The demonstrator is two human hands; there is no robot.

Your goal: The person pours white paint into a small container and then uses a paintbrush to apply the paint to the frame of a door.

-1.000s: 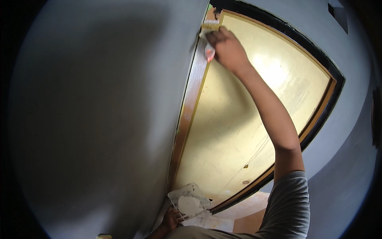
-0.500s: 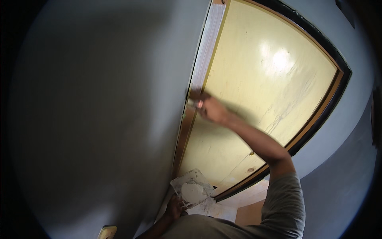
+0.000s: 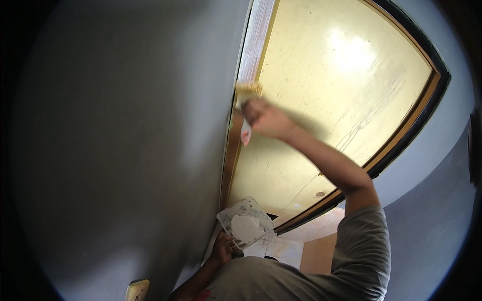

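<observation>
Up high, the right hand grips a paintbrush against the door frame, while the left hand holds a paint tray.

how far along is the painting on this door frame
Done: the upper stretch of the frame strip already looks whitish. In hand: the right hand presses a paintbrush on the strip at mid-height; the left hand holds a paint tray. Left: the lower strip is bare brown wood.
</observation>
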